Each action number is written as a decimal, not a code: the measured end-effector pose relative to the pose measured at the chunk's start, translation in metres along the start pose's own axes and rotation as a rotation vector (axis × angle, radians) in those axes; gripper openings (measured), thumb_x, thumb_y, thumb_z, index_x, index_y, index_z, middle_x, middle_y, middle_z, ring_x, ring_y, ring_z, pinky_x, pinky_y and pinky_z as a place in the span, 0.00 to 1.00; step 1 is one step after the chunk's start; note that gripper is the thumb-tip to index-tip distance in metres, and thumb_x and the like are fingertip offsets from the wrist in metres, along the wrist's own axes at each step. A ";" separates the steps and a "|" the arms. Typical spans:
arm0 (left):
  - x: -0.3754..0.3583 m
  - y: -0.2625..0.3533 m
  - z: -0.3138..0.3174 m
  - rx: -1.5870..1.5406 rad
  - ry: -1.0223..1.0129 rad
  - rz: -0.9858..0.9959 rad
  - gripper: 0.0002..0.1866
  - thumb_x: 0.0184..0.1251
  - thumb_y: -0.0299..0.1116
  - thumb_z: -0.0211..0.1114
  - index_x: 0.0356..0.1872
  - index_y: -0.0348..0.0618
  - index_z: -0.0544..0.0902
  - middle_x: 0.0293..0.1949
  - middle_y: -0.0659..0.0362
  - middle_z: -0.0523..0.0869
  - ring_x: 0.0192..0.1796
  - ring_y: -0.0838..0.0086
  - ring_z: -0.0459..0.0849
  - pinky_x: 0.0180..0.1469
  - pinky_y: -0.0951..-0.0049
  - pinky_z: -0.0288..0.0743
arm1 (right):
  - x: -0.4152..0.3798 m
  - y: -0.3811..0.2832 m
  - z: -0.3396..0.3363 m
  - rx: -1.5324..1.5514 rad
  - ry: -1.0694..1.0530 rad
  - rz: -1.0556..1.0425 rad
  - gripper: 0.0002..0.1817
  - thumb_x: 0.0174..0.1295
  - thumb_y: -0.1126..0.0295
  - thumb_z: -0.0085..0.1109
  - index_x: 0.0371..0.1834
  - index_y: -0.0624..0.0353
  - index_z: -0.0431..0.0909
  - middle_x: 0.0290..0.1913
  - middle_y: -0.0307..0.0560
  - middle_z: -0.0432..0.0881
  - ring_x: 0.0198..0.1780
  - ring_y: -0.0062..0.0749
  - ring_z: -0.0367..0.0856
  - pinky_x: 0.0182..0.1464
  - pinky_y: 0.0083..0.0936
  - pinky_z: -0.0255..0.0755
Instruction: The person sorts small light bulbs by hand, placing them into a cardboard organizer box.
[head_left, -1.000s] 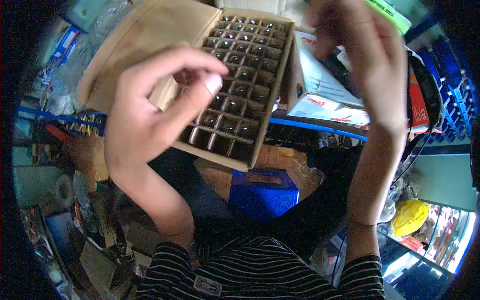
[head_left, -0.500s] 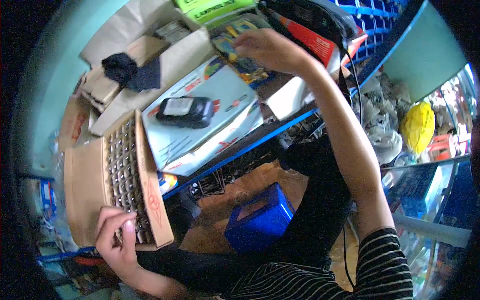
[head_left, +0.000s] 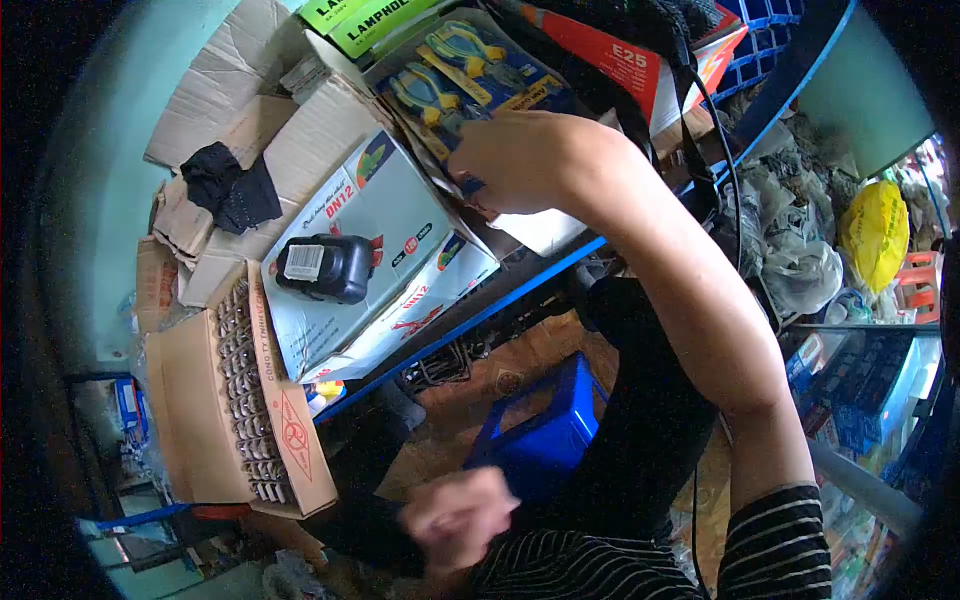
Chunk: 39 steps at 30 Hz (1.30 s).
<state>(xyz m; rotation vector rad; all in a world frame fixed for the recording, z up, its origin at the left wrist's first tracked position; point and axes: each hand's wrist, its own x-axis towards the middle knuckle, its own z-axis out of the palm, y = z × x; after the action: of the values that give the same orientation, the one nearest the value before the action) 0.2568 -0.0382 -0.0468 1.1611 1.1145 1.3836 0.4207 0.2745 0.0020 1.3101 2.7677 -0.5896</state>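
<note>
My right hand (head_left: 515, 165) is at the lower edge of an open box of blue carded packs (head_left: 520, 85), which hold yellow-and-blue handled tools. Its fingers curl downward around a dark blue bit that I cannot make out, and the back of the hand hides most of the grip. My left hand (head_left: 460, 515) is above my lap, smeared by motion, with its fingers seemingly curled. To its left stands an open brown carton (head_left: 290, 430) with rows of shiny, looped metal-like pieces (head_left: 250, 400) inside.
A black device with a barcode label (head_left: 325, 268) lies on a white DN12 box (head_left: 400, 220). A black cloth (head_left: 235, 190) rests on cardboard. Green lampholder boxes (head_left: 370, 30) and a red E25 box (head_left: 620, 65) are at the back. Below is a blue plastic stool (head_left: 560, 425).
My left hand has left the carton and moved right, over my lap. My right hand has shifted slightly down from above the carded packs to the box's lower edge. The view has shifted too.
</note>
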 end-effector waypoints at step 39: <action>0.031 -0.053 0.005 -1.365 -0.062 -0.970 0.30 0.78 0.63 0.46 0.68 0.56 0.71 0.57 0.57 0.82 0.60 0.62 0.82 0.55 0.50 0.78 | -0.078 -0.139 0.035 0.023 -0.375 -0.730 0.10 0.62 0.66 0.62 0.44 0.56 0.82 0.44 0.51 0.85 0.42 0.44 0.89 0.38 0.36 0.84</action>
<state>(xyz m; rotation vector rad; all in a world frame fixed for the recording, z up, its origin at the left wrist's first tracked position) 0.2659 -0.0014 -0.0960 -0.3290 0.3223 0.9093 0.3619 0.1243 0.0286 0.1058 2.8326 -0.7807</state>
